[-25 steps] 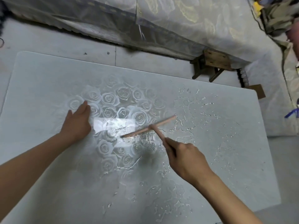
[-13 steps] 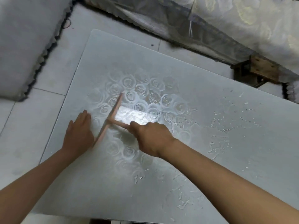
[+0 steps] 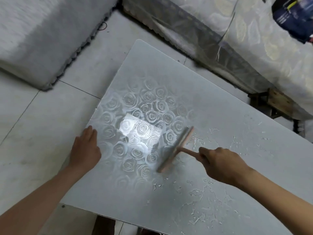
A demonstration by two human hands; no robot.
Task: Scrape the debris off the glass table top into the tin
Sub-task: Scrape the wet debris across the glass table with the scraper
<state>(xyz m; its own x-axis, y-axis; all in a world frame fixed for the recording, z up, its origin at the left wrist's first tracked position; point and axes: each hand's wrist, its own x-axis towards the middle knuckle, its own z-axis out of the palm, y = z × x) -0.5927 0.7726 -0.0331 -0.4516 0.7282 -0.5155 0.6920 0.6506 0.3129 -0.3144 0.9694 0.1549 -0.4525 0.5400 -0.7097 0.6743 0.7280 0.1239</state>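
The frosted glass table top (image 3: pixel 166 72) with an etched rose pattern fills the middle of the head view. White flaky debris (image 3: pixel 199 192) lies scattered over its right and near parts. My right hand (image 3: pixel 221 163) grips the handle of a pinkish T-shaped scraper (image 3: pixel 176 148), whose blade lies on the glass at the right edge of the roses. My left hand (image 3: pixel 84 148) rests flat on the table's left edge, fingers straight. No tin is in view.
A grey rug or cushion (image 3: pixel 42 34) lies on the tiled floor at the upper left. A covered mattress (image 3: pixel 237 39) runs along the far side, with a wooden stool (image 3: pixel 277 102) beside it. A dark object (image 3: pixel 294 19) sits at the top right.
The scraper has swept from beside my left hand to the right side of the rose pattern. My left hand stays flat on the glass. The camera has turned.
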